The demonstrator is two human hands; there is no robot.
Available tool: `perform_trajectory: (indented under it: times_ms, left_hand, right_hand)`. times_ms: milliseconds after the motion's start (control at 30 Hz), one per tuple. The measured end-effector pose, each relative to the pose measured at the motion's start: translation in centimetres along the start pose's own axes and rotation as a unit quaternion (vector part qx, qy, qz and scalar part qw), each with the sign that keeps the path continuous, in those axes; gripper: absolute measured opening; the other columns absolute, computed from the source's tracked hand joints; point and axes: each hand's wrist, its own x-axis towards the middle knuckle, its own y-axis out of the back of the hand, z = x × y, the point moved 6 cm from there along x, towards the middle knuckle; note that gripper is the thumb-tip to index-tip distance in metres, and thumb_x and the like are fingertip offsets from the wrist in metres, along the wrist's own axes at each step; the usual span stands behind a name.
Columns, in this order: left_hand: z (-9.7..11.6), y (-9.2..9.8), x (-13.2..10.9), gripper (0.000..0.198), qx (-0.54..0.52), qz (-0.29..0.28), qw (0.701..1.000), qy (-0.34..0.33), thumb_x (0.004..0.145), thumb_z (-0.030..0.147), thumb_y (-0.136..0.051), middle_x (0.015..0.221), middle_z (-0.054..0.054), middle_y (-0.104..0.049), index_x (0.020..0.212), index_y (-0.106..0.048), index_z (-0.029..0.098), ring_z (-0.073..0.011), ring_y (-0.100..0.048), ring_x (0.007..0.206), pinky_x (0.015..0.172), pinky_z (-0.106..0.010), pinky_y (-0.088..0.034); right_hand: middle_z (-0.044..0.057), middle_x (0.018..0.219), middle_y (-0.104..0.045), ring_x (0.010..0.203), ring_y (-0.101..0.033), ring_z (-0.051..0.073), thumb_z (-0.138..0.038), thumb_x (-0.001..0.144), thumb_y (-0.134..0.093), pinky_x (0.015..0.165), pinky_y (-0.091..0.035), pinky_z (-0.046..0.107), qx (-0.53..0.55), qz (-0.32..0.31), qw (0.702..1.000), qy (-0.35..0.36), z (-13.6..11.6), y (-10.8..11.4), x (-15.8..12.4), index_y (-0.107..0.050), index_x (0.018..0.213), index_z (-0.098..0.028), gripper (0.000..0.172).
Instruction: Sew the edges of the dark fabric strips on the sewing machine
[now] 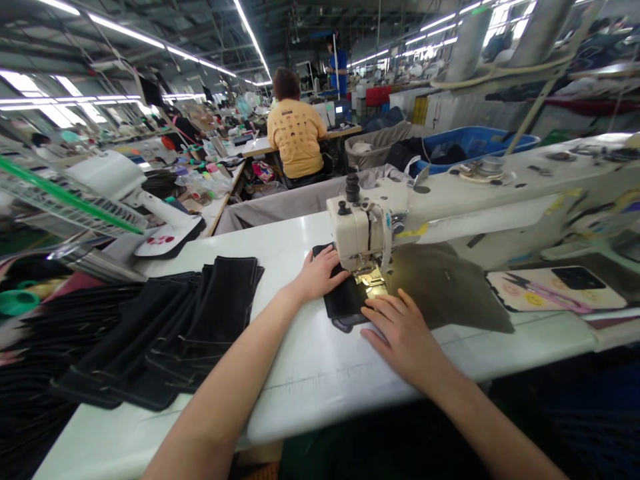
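Observation:
A black fabric piece lies on the white table under the head of a sewing machine. My left hand rests flat on its far left part, fingers stretched toward the needle area. Close to the lit metal presser foot, my right hand lies with fingers extended, the tips at the fabric's right edge. Neither hand grips anything. The machine head hides part of the fabric's right side.
Stacked black fabric pieces with pale stitching cover the table's left. Right of the needle are a dark sheet, a phone and pink-handled scissors. A white lamp-like device stands behind the stack. A person in yellow sits beyond.

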Motion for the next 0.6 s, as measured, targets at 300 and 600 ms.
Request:
perform_trajectory:
  times_ms: [300, 600]
  left_hand:
    - [0.5, 0.6, 0.0, 0.036, 0.053, 0.015, 0.998, 0.02, 0.097, 0.035, -0.052, 0.14, -0.009, -0.058, 0.131, -0.059, 0.025, -0.0317, -0.042, 0.138, 0.116, -0.061, -0.025]
    - [8.0, 0.1, -7.4, 0.03, -0.035, 0.048, 0.983, -0.172, 0.098, 0.019, -0.047, 0.125, -0.014, -0.065, 0.12, -0.064, 0.012, -0.0255, -0.06, 0.12, 0.103, -0.043, -0.053]
  right_hand:
    - [0.009, 0.121, -0.069, 0.114, -0.059, 0.026, -0.027, 0.096, -0.057, 0.113, -0.03, 0.057, -0.009, -0.002, 1.0, -0.005, 0.1, 0.1, 0.5, -0.067, 0.117, -0.02, 0.024]
    - [0.009, 0.124, -0.068, 0.118, -0.057, 0.025, -0.028, 0.098, -0.054, 0.115, -0.028, 0.057, 0.0, -0.011, 1.0, 0.0, 0.0, 0.3, 0.2, -0.063, 0.125, -0.021, 0.029]
